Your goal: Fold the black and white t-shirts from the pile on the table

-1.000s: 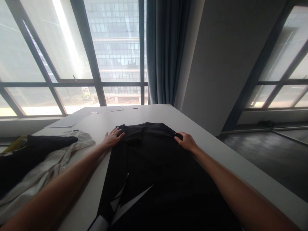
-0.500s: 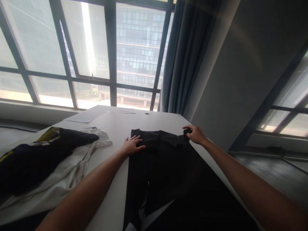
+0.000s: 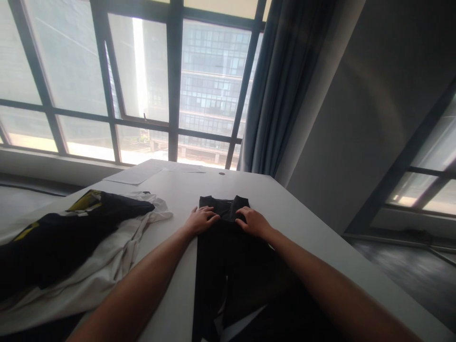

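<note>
Black trousers (image 3: 245,266) lie lengthwise on the white table, waistband toward the window. Their right side is folded inward at the waist, leaving a narrow top with two raised corners. My left hand (image 3: 201,221) rests on the left of the waist, open, fingers spread over the cloth. Across from it, my right hand (image 3: 253,221) touches the folded-over right part, fingers slightly bent and thumb apart. A gap between the trouser legs shows white below. My right forearm hides part of the lower right cloth.
A pile of clothes, with a black and yellow garment (image 3: 78,232) over a white garment (image 3: 107,275), lies at the left. Papers (image 3: 130,176) rest near the table's far edge. A blue-grey curtain (image 3: 278,95) hangs beside the window, beyond the white table (image 3: 320,247).
My right hand has moved left from the outer waist corner to the middle, and the trousers' right side has folded over with it. My left hand stays on the left waist.
</note>
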`<state>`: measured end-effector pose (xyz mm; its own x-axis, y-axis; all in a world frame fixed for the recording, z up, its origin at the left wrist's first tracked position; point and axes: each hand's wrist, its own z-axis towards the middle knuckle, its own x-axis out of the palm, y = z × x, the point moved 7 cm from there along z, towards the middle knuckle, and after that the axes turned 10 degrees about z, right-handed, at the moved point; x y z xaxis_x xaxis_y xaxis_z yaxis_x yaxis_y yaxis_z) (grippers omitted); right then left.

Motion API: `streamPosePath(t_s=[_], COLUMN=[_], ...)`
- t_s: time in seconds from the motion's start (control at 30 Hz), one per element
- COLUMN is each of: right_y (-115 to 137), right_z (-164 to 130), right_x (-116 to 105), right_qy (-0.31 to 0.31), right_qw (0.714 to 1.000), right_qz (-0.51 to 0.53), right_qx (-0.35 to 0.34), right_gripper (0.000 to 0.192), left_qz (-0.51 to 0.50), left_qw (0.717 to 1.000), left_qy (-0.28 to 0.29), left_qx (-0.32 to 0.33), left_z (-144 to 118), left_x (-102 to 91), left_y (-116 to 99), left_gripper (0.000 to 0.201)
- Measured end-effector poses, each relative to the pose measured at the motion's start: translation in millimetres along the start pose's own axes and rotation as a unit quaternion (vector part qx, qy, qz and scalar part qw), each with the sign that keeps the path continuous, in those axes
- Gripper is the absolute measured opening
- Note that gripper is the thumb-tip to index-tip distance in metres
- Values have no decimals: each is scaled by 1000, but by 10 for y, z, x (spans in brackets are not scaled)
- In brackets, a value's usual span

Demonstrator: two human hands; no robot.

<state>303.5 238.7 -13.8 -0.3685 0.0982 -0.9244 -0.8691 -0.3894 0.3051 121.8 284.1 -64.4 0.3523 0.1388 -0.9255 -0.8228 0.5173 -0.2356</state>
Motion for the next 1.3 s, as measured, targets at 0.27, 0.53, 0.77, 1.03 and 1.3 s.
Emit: streamPosePath(t_s=[0.27, 0.53, 0.77, 1.03, 1.3], right_y=[-640, -261, -278, -173, -299], right_z=[204, 698, 660, 706, 420], right_x=[99, 219, 273, 248, 622], right_qy=[-9, 21, 61, 104, 198], right_qw=[959, 863, 867, 962, 968], right_qz=[200, 492, 460, 238, 41], right_qx=[199, 110, 180, 86, 147], right_gripper=[54, 52, 50, 34, 79], left_qz=[-2, -64, -77, -33, 1], left_qw=[990, 979, 989, 993, 993], left_qy=[-75, -145, -109, -109, -98], left_qx=[123, 130, 57, 12, -60], left_z=[-64, -114, -153, -121, -23], left_x=[-124, -270, -284, -282, -184], left_y=[-211, -236, -211, -115, 14], left_gripper=[35, 18, 29, 48, 31])
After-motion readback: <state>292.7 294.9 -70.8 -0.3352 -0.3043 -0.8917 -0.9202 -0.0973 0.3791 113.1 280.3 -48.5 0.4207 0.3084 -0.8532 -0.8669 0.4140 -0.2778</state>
